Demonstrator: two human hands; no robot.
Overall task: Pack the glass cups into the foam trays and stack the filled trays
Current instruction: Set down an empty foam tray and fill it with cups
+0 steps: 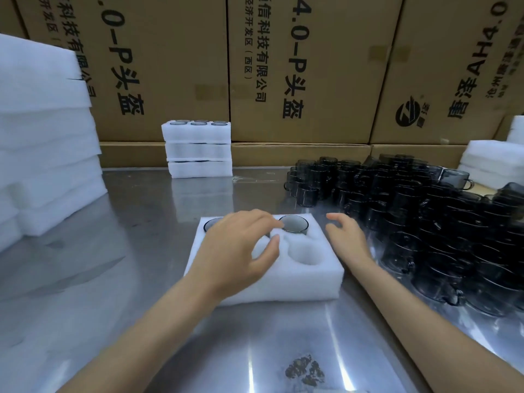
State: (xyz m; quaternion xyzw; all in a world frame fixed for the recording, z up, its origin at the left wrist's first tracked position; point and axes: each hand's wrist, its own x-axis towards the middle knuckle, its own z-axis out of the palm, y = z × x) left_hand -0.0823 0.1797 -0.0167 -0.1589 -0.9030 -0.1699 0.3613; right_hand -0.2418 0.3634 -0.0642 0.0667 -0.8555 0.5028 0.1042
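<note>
A white foam tray (283, 285) lies on the steel table in front of me. A dark glass cup (293, 224) sits in its far right pocket and another cup (211, 224) shows in the far left pocket. The near right pocket (307, 255) is bare. My left hand (238, 251) hovers over the tray's middle, fingers spread, fingertips just left of the right cup, holding nothing. My right hand (347, 236) is open beside the tray's right edge, close to a big heap of dark glass cups (425, 222).
A stack of three filled foam trays (198, 148) stands at the back of the table. Piles of foam trays rise at the left (48, 154) and far right (493, 163). Cardboard boxes (297, 69) wall off the back. A rust-like stain (304, 370) marks the table near me.
</note>
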